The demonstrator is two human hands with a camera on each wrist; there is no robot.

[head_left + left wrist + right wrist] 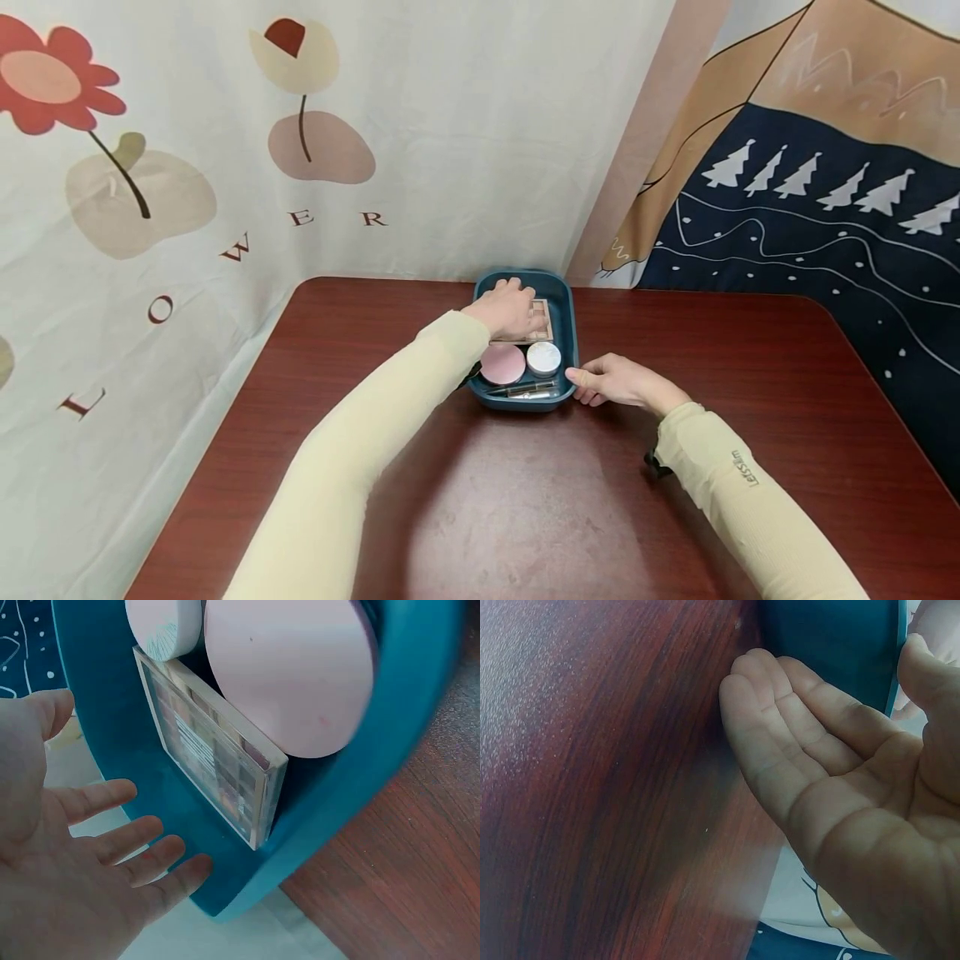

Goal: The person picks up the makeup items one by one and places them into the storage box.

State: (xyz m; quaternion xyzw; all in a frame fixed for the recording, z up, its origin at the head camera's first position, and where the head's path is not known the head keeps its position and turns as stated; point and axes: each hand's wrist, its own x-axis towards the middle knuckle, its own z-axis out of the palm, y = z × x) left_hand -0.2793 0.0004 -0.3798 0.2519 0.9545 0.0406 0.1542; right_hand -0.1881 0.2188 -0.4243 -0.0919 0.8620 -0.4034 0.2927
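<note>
A blue oblong tray (572, 321) stands at the far edge of the table with cosmetics inside. My left hand (506, 310) reaches over its far part, above a flat eyeshadow palette (543, 320) that it partly covers. In the left wrist view the left fingers (139, 840) are spread and hold nothing, beside the palette (217, 750). A pink round compact (502, 364) and a white round case (543, 359) lie nearer, with slim tubes (528, 389) at the near end. My right hand (611, 381) pinches the tray's right wall, thumb at the rim and fingers outside.
The tray rests on a reddish-brown wooden table (510, 517). Behind the table hangs a white curtain (465, 150) with printed flowers. A dark blue patterned cloth (795, 225) hangs at the right.
</note>
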